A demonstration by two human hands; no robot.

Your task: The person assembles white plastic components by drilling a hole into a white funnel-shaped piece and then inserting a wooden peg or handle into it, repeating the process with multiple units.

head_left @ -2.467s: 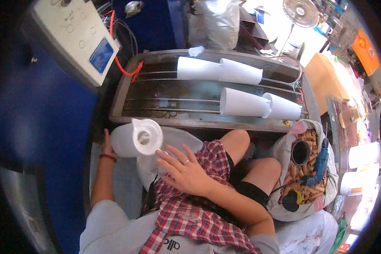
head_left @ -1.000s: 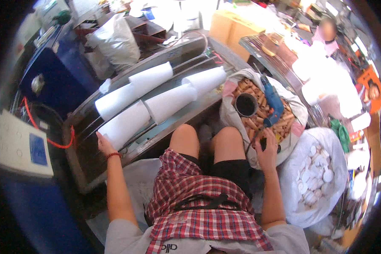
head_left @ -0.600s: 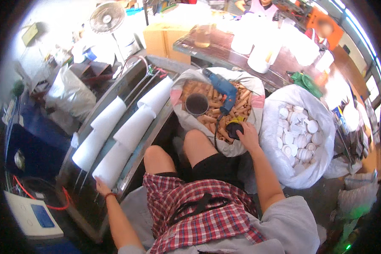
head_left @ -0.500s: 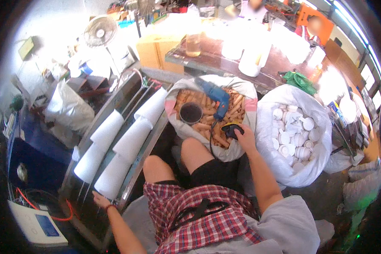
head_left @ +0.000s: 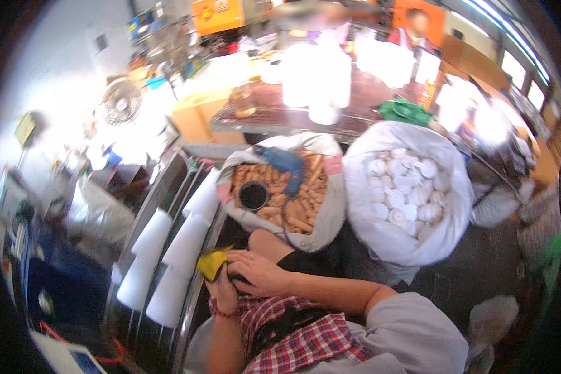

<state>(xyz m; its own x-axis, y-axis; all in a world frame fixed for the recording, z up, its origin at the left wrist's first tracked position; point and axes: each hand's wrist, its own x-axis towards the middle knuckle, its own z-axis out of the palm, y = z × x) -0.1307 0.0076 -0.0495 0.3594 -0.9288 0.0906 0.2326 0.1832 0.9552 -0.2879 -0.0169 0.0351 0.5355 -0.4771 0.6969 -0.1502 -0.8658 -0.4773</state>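
In front of my lap, my left hand (head_left: 224, 295) is closed on a yellow-and-black piece (head_left: 212, 264), small and soft-looking; its kind I cannot make out. Over its black side, my right hand (head_left: 258, 273) is pressed with bent fingers, and both hands touch each other. Left of them, white tapered tubes (head_left: 169, 290) lie overlapping in two rows on rods of a long metal frame (head_left: 190, 305). Beyond my knee, a blue power drill (head_left: 283, 166) rests on brown cylindrical pieces (head_left: 269, 217) in an open sack (head_left: 325, 218), beside a dark round cup (head_left: 253, 196).
A second white sack (head_left: 368, 235) on the right holds white round caps (head_left: 407, 198). Behind the sacks stands a dark table (head_left: 268, 118) with a green bag (head_left: 405, 111) on it. A fan (head_left: 119, 101) and cardboard box (head_left: 202, 115) are at the back left; a person sits far back.
My right hand has brought the yellow-and-black piece from the brown pieces' sack to my lap. My left hand has left the metal frame and taken hold of it. The view has shifted.
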